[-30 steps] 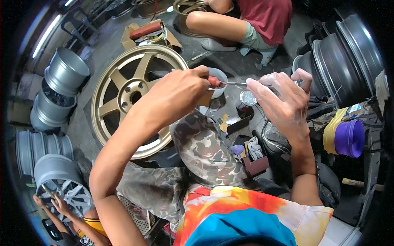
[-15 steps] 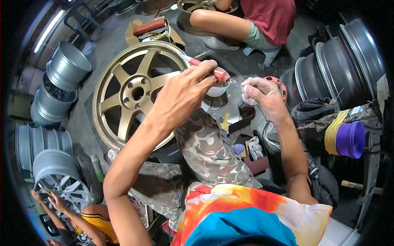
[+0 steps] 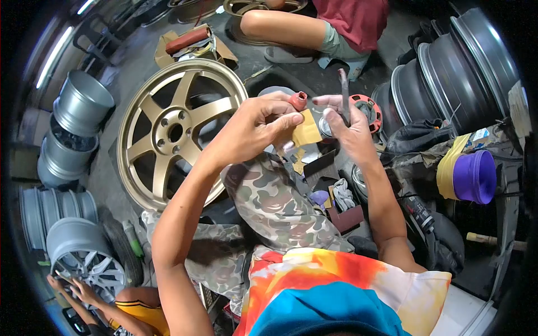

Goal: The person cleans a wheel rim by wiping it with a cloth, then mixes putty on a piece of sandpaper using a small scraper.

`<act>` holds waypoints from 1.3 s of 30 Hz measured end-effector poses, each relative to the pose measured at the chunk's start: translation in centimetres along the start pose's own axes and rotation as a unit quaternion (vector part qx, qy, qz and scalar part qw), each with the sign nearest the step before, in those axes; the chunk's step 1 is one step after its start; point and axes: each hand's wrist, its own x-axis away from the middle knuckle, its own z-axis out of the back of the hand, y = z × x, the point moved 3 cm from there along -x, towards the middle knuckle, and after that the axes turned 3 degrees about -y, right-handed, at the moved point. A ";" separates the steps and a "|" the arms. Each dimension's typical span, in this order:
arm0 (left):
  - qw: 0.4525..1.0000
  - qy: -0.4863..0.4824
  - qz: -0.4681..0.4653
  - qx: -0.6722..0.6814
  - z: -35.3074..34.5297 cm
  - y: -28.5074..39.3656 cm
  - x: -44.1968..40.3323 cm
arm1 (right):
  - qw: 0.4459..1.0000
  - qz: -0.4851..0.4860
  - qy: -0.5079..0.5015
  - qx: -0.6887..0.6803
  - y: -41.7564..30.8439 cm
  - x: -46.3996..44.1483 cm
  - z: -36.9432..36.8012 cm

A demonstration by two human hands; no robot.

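Holding a red tube [image 3: 298, 101] and a yellow card [image 3: 306, 129], the left hand [image 3: 256, 124] has its grip closed, while the right hand [image 3: 354, 134] squeezes a dark stick [image 3: 344, 94] pointing to twelve o'clock, and a big gold wheel [image 3: 216, 110] lies at nine o'clock from both.

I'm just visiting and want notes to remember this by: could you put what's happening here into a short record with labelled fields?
Setting: cluttered floor with many wheels
Left hand: the left hand holds a red tube-like item and a yellow piece
Right hand: the right hand holds a dark stick-like tool, upright in view
Nearest wheel: gold spoked wheel, beside the left forearm
Other wheels: silver ones stacked at left; dark ones at right
Others nearby: a seated person in dark red; another's hands at lower left
Unclear: the yellow piece's material
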 end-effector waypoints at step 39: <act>0.912 0.354 0.093 0.185 9.6 -0.4 16.3 | 0.883 0.321 -0.123 0.318 -4.2 -2.6 -12.8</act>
